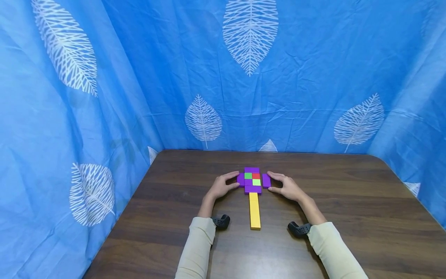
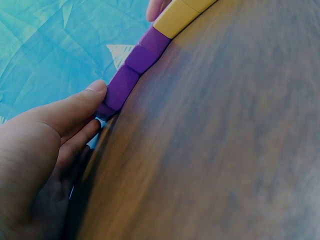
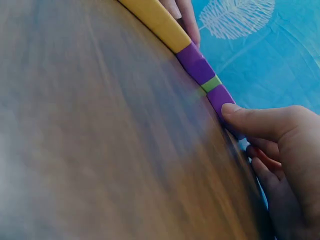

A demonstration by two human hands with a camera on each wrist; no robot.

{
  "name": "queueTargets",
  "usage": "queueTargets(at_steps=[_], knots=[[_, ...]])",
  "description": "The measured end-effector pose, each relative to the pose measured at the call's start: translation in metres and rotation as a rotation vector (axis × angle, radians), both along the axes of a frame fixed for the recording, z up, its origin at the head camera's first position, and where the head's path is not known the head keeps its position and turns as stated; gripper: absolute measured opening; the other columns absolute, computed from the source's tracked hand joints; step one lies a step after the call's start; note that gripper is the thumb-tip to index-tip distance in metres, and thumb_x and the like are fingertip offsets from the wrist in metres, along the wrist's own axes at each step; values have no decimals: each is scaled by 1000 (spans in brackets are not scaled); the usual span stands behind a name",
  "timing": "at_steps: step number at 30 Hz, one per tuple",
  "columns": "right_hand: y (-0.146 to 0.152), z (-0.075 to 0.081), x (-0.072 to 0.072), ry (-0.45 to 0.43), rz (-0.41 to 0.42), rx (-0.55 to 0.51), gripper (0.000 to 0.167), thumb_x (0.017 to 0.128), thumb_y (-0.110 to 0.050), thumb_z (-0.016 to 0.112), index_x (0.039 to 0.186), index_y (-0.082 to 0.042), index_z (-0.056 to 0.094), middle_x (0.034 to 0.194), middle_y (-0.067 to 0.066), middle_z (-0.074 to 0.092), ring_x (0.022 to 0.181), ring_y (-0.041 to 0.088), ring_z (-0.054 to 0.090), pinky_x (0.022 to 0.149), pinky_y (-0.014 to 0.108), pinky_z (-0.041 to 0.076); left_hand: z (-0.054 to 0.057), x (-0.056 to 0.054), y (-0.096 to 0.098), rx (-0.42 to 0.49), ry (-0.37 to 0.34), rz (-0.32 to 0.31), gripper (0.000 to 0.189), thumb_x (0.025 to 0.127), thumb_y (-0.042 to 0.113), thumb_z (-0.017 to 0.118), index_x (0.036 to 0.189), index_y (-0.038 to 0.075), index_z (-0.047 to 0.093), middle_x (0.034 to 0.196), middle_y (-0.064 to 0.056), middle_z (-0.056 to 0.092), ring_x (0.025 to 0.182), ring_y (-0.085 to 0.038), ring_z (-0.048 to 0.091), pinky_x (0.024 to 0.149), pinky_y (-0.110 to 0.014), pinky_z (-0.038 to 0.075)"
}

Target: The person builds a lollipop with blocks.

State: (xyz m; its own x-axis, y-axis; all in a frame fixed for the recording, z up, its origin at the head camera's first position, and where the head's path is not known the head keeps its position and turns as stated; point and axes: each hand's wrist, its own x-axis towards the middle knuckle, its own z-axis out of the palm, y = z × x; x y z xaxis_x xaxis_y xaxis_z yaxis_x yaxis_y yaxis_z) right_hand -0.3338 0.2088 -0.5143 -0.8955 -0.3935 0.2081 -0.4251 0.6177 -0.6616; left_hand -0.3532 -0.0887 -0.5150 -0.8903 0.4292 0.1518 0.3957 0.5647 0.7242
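Flat coloured blocks lie together on a wooden table, shaped like a flower on a stem. The middle squares include a red block [image 1: 256,176], a green block [image 1: 248,176] and a light green block [image 1: 256,182], with purple blocks [image 1: 252,189] around them. A yellow stem [image 1: 255,213] runs toward the person. My left hand [image 1: 218,187] holds the left purple block [image 1: 241,180] between thumb and fingers, against the group's left side. On the other side, my right hand [image 1: 290,188] pinches the right purple block [image 1: 266,181], which stands a narrow gap from the group in the head view.
The dark wooden table [image 1: 167,209] reaches to a blue curtain [image 1: 299,77] with white leaf prints at the back and sides. Each wrist wears a black camera mount, the left one [image 1: 222,221] and the right one [image 1: 299,229], close above the tabletop.
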Motion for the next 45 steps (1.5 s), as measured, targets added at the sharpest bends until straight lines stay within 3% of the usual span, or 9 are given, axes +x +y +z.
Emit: queueTargets(at_steps=[14,45], knots=[[-15,-9,15,127,-141,-4,56,84,-32,68,130,-5,53,133,15,49,122,37,42,99,54,34,-1,-1,-1,2,9,-2,50,89,32,62,134,15,51,138,0,46,130,-18,37,106,-38,30],[-40,-12,18,213,-243,-8,47,87,-19,65,127,3,53,129,20,51,119,37,46,97,49,38,-1,-2,1,10,18,-2,50,89,30,62,133,12,51,138,-1,46,129,-20,37,106,-38,29]])
